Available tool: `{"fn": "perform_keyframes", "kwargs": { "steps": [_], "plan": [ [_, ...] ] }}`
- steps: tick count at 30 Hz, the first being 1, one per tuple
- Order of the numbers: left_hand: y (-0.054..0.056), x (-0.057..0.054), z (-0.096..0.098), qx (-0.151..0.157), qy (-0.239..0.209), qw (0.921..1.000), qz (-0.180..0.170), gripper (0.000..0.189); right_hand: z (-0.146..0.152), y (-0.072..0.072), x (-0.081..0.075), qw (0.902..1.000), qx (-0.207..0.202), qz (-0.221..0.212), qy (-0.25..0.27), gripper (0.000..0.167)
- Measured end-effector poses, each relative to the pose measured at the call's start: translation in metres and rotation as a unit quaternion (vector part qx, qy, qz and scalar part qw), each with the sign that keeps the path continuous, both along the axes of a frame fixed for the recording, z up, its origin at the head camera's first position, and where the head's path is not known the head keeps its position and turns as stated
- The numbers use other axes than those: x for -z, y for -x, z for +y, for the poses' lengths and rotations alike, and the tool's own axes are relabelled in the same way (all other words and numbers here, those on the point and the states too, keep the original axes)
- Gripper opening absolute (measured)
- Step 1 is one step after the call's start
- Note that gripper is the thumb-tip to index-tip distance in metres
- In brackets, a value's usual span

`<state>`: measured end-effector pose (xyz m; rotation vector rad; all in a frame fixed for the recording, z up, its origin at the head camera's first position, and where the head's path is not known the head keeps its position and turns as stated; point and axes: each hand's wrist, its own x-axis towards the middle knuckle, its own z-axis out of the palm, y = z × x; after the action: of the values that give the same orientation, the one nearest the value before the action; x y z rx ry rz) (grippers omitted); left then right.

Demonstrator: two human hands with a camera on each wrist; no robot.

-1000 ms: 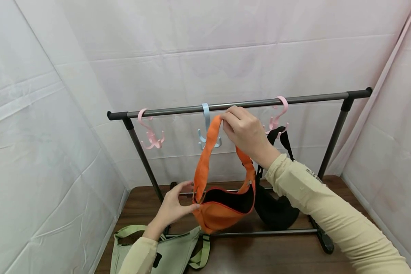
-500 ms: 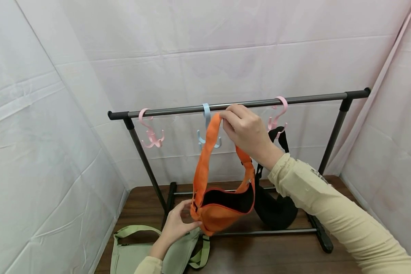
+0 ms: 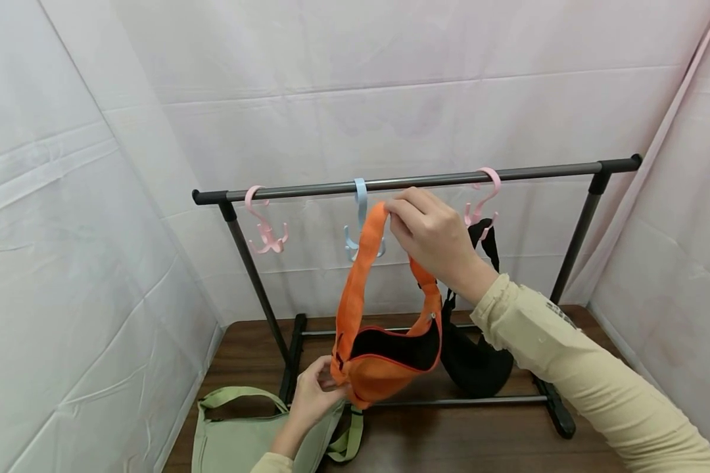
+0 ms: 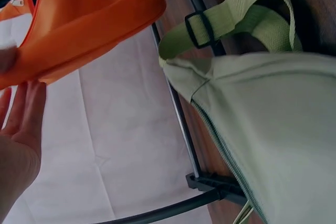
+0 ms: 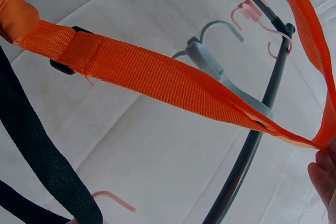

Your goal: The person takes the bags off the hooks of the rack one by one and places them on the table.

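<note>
An orange shoulder bag [image 3: 384,378] with its zip undone and dark lining showing hangs by its strap in front of the rack. My right hand [image 3: 434,233] pinches the top of the orange strap [image 5: 173,80], just below the rail and close in front of the light blue hook [image 3: 361,197]. Part of that hook is hidden behind strap and hand. At the bag's lower left end, my left hand [image 3: 315,394] grips the fabric between thumb and fingers. The left wrist view shows those fingers [image 4: 32,106] beneath the orange body.
A black bag [image 3: 478,364] hangs from the right pink hook [image 3: 492,187]. Another pink hook [image 3: 267,235] is on the rail [image 3: 307,190] at left. A pale green bag [image 3: 236,437] lies on the wooden table [image 3: 432,433] at front left, below my left arm.
My left hand has slid down from near the strap joint to the bag's lower left end. The right hand has stayed at the strap's top, shifting very slightly.
</note>
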<state>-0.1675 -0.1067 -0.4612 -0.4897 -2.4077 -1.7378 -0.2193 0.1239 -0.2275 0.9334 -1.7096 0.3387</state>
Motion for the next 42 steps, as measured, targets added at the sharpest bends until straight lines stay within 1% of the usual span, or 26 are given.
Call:
{"fn": "perform_keyframes", "kwargs": {
  "steps": [4,9,11,15,19,22,27,30,36,42],
  "plan": [
    [-0.001,0.003,0.003,-0.022,-0.018,0.9991,0.031,0.027,0.002,-0.001,0.001,1.0,-0.004,0.001,0.004,0.014],
    [-0.002,0.004,0.004,-0.032,-0.042,0.9981,0.032,0.022,0.006,-0.001,0.004,1.0,0.0,-0.001,0.007,0.013],
    [-0.003,0.005,0.005,-0.036,-0.043,0.9976,0.04,0.021,0.007,0.0,0.005,1.0,0.002,-0.003,0.007,0.013],
    [-0.005,0.005,0.004,-0.058,-0.043,0.9955,0.062,0.021,0.012,0.002,0.009,0.9999,0.008,-0.011,0.007,0.013],
    [-0.008,0.003,0.003,-0.083,-0.058,0.9928,0.063,0.022,0.016,0.006,0.013,0.9996,0.016,-0.021,0.006,0.013],
    [-0.01,0.0,0.001,-0.099,-0.059,0.9906,0.074,0.022,0.018,0.008,0.015,0.9995,0.02,-0.024,0.004,0.013],
    [-0.013,-0.004,-0.004,-0.122,-0.053,0.9841,0.117,0.023,0.019,0.009,0.016,0.9993,0.021,-0.029,0.005,0.013],
    [-0.016,-0.008,-0.009,-0.139,-0.05,0.9803,0.132,0.022,0.018,0.008,0.017,0.9992,0.021,-0.034,0.004,0.012],
    [-0.024,-0.014,-0.022,-0.171,-0.046,0.975,0.134,0.02,0.017,0.007,0.022,0.9991,0.018,-0.037,0.0,0.011],
    [-0.029,-0.021,-0.032,-0.198,-0.053,0.9712,0.121,0.02,0.016,0.008,0.028,0.999,0.016,-0.04,-0.003,0.011]
  ]
}}
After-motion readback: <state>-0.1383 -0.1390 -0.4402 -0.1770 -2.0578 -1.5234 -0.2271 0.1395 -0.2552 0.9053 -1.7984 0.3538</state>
